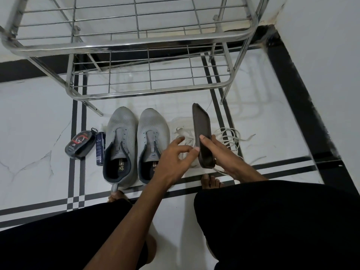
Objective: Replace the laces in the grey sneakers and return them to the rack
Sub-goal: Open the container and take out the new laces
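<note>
Head view is showing a person crouching on a glossy white tiled floor (39, 117) in front of a chrome wire rack (136, 45). Two grey sneakers (136, 141) are sitting side by side just before the rack, toes toward it, eyelets bare. White laces (229, 139) are lying in a loose tangle on the floor to their right. The right hand (216, 151) is gripping a dark, flat, oblong piece (202, 137), perhaps an insole, holding it on edge above the laces. The left hand (175, 154) is reaching across with fingers spread and lightly curled, fingertips touching that piece, holding nothing itself.

The sneakers are looking light and soft, knitted mesh over a foam sole; the heel collar or tongue is probably the best hold. The laces are limp and tangle-prone, best pinched at a tip. A polish tin (79, 144) and a small blue bottle (100, 149) are lying left of the sneakers.
</note>
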`<state>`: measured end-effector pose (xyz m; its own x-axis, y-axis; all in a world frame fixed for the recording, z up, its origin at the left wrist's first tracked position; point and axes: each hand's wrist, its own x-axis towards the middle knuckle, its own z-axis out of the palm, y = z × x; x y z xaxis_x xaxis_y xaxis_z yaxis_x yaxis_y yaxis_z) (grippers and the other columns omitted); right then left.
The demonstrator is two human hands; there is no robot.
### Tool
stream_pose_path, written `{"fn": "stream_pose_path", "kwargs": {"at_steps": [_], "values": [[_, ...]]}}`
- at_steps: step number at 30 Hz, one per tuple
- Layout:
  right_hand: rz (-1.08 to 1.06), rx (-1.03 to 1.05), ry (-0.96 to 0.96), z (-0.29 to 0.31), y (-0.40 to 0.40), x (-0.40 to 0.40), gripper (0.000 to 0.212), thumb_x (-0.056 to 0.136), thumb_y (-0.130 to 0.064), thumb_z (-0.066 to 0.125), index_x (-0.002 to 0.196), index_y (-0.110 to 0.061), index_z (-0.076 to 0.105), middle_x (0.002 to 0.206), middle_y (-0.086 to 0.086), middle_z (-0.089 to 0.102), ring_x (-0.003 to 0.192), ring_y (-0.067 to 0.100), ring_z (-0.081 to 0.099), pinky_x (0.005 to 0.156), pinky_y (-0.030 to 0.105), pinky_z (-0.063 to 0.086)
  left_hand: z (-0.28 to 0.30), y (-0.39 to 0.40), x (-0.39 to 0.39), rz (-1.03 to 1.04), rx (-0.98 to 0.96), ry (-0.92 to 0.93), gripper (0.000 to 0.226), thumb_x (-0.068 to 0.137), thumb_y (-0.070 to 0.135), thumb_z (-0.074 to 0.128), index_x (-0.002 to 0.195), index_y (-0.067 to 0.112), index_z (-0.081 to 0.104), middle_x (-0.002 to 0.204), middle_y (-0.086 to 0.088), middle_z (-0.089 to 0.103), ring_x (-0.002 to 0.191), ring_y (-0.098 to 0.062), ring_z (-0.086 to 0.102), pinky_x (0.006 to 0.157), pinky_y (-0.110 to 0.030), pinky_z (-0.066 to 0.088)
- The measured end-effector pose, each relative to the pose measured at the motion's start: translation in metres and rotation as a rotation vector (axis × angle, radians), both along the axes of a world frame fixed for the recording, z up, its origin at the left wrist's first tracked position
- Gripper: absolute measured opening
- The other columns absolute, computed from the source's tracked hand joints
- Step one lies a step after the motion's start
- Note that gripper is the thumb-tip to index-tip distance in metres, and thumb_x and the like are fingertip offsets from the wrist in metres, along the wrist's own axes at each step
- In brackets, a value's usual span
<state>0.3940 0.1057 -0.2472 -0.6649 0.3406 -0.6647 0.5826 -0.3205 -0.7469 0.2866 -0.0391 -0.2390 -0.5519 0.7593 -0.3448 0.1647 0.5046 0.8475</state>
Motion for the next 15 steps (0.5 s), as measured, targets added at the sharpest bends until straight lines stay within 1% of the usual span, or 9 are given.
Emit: {"fn": "stream_pose_path", "kwargs": {"at_steps": [2, 3, 5, 7, 9, 11, 12, 13, 15], "values": [[0.024, 0.016, 0.011, 0.003, 0.000, -0.001, 0.051, 0.089, -0.072, 0.047, 0.135, -0.049, 0.042, 0.138, -0.024, 0.051, 0.126, 0.002, 0.047, 0.107, 0.034, 0.036, 0.000, 0.002, 0.002, -0.038, 0.021, 0.045, 0.016, 0.092, 0.043, 0.064, 0.096, 0.033, 0.076, 0.146, 0.006, 0.049, 0.134, -0.004, 0.039, 0.105, -0.030, 0.033], [0.027, 0.002, 0.014, 0.003, 0.001, 0.000, 0.052, 0.089, -0.073, 0.045, 0.136, -0.049, 0.043, 0.138, -0.026, 0.050, 0.127, 0.002, 0.045, 0.109, 0.038, 0.033, -0.001, 0.003, 0.003, -0.052, 0.043, 0.059, 0.015, 0.092, 0.040, 0.066, 0.097, 0.031, 0.076, 0.141, 0.007, 0.052, 0.131, -0.002, 0.042, 0.105, -0.029, 0.036], [-0.005, -0.042, 0.005, 0.006, 0.004, 0.003, 0.062, 0.087, -0.073, 0.050, 0.142, -0.045, 0.044, 0.141, -0.024, 0.050, 0.130, 0.004, 0.045, 0.112, 0.045, 0.033, -0.003, 0.006, 0.007, -0.077, 0.097, 0.056, 0.014, 0.092, 0.037, 0.067, 0.100, 0.031, 0.075, 0.134, 0.009, 0.057, 0.127, 0.000, 0.047, 0.105, -0.027, 0.039], [-0.010, -0.007, 0.006, 0.007, 0.007, 0.006, 0.054, 0.090, -0.058, 0.060, 0.139, -0.040, 0.049, 0.133, -0.019, 0.061, 0.125, 0.007, 0.055, 0.109, 0.047, 0.041, -0.008, 0.010, 0.011, -0.118, 0.148, 0.042, 0.015, 0.093, 0.026, 0.066, 0.106, 0.030, 0.073, 0.127, 0.016, 0.060, 0.125, 0.003, 0.048, 0.104, -0.020, 0.038], [-0.020, 0.032, -0.012, 0.006, 0.009, 0.008, 0.046, 0.093, -0.038, 0.065, 0.137, -0.035, 0.051, 0.121, -0.013, 0.069, 0.119, 0.011, 0.061, 0.106, 0.048, 0.045, -0.015, 0.014, 0.017, -0.161, 0.177, -0.005, 0.025, 0.092, 0.010, 0.062, 0.108, 0.026, 0.072, 0.123, 0.020, 0.061, 0.122, 0.008, 0.049, 0.103, -0.012, 0.035], [-0.064, 0.083, -0.057, 0.001, 0.009, 0.007, 0.041, 0.095, -0.020, 0.062, 0.134, -0.030, 0.053, 0.109, -0.005, 0.074, 0.108, 0.014, 0.067, 0.099, 0.046, 0.052, -0.022, 0.017, 0.024, -0.161, 0.154, -0.068, 0.036, 0.090, -0.003, 0.055, 0.108, 0.024, 0.073, 0.129, 0.020, 0.057, 0.122, 0.015, 0.045, 0.102, -0.005, 0.032], [-0.087, 0.117, -0.072, 0.000, 0.008, 0.007, 0.041, 0.094, -0.013, 0.060, 0.132, -0.026, 0.055, 0.101, -0.003, 0.076, 0.100, 0.014, 0.070, 0.092, 0.041, 0.056, -0.024, 0.019, 0.026, -0.146, 0.140, -0.099, 0.041, 0.089, -0.007, 0.052, 0.106, 0.024, 0.073, 0.133, 0.019, 0.055, 0.124, 0.017, 0.042, 0.103, -0.005, 0.032], [-0.109, 0.145, -0.079, -0.002, 0.008, 0.006, 0.040, 0.094, -0.009, 0.058, 0.132, -0.023, 0.056, 0.096, -0.002, 0.076, 0.092, 0.012, 0.072, 0.083, 0.035, 0.059, -0.027, 0.020, 0.028, -0.134, 0.134, -0.122, 0.044, 0.088, -0.010, 0.050, 0.105, 0.023, 0.073, 0.137, 0.018, 0.054, 0.127, 0.017, 0.041, 0.106, -0.007, 0.032], [-0.138, 0.198, -0.094, -0.004, 0.008, 0.005, 0.038, 0.094, -0.012, 0.060, 0.131, -0.020, 0.056, 0.093, -0.001, 0.076, 0.081, 0.007, 0.072, 0.068, 0.024, 0.058, -0.029, 0.023, 0.030, -0.147, 0.148, -0.149, 0.048, 0.086, -0.016, 0.045, 0.105, 0.018, 0.074, 0.137, 0.017, 0.056, 0.131, 0.009, 0.043, 0.109, -0.013, 0.033]]}}
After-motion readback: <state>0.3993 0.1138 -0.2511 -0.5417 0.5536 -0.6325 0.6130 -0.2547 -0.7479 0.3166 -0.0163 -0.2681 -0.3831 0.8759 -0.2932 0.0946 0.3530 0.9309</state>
